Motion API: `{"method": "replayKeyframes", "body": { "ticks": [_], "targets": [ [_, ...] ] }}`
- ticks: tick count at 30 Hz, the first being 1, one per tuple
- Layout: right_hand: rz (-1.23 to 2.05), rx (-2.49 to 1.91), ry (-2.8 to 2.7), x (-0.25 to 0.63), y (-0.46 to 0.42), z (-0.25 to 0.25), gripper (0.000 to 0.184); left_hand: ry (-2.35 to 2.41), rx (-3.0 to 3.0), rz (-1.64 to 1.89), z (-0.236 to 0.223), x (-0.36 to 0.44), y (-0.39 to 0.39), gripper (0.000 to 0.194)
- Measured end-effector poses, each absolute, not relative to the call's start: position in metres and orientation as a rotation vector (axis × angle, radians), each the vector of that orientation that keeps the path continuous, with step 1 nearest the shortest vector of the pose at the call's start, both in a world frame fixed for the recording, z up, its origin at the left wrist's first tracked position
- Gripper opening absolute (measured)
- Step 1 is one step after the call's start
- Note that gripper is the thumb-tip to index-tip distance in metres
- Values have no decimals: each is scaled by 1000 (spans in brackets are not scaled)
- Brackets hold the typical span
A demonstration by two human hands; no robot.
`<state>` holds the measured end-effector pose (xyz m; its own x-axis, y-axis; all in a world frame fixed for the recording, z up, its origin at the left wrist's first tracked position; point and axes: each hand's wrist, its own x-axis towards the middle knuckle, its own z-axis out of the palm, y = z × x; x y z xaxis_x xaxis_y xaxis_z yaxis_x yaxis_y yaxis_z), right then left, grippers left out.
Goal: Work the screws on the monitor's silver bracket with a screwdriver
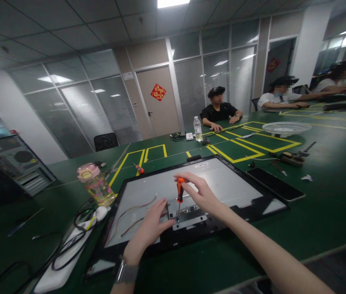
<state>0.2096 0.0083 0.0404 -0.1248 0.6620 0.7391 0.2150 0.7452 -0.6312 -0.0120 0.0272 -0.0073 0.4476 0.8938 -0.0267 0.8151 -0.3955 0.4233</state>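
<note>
An opened flat monitor panel (228,179) lies on the green table, its metal back up within a black frame. My right hand (202,194) grips an orange-and-black screwdriver (180,190) by its handle. The screwdriver stands nearly upright, its tip at the metal bracket (189,221) with ports along the panel's near edge. My left hand (151,226) lies with fingers spread on the panel, thumb and fingertips touching the bracket's left end. Thin wires (134,210) with small connectors run over the panel beside it. Whether the tip sits in a screw is too small to tell.
Left of the panel are a pink-lidded bottle (96,185), a white power strip (65,261) with black cables, and a computer case (16,163). A phone (273,183) lies to the right. Beyond are a clear bottle (197,130), a round white part (286,128) and seated people.
</note>
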Motion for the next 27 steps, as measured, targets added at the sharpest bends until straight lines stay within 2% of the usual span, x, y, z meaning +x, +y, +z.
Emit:
{"method": "replayKeyframes", "body": {
  "ticks": [8, 14, 20, 27],
  "targets": [
    [444, -704, -1663, 208, 6, 42, 26, 1453, 2330, 271, -4, -10, 25, 71],
    [729, -642, -1669, 207, 6, 39, 37, 1444, 2322, 302, -3, -9, 24, 68],
    [570, -697, -1657, 206, 7, 38, 33, 1449, 2311, 313, -4, -10, 23, 70],
    [620, -702, -1667, 206, 8, 36, 38, 1451, 2324, 307, -6, -10, 25, 72]
  ]
}}
